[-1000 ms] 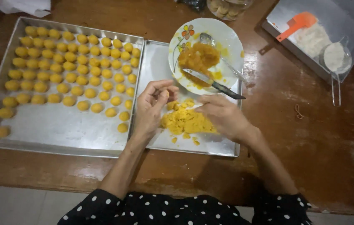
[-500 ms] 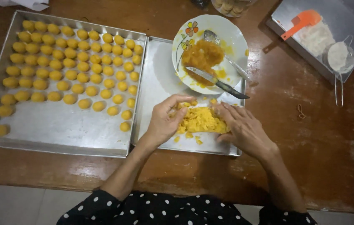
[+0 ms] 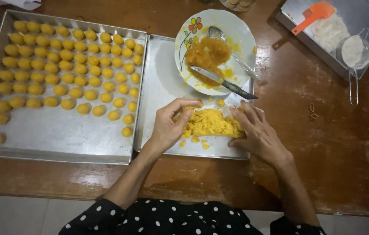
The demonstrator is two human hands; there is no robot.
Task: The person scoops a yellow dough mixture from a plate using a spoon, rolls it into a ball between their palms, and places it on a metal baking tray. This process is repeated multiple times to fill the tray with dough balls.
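Observation:
A heap of crumbly yellow dough (image 3: 210,123) lies on a small steel tray (image 3: 162,87). My left hand (image 3: 170,125) curls over the heap's left end, thumb and fingers pinching at the dough. On the heap's right end rests my right hand (image 3: 254,130), fingers spread and pressing down. Just behind the dough stands a white flowered plate (image 3: 241,35) with orange jam (image 3: 208,56), a knife (image 3: 223,82) and a spoon (image 3: 230,45) on it.
A large steel tray (image 3: 58,130) on the left carries several rows of small yellow dough balls (image 3: 69,65). At the back right sits another tray with an orange spatula (image 3: 312,15), white flour and a small sieve (image 3: 354,52). The wooden table edge runs close to me.
Both hands have slid a little right and down onto the dough heap. My left hand now grips the heap's left end; my right hand lies flatter on its right end.

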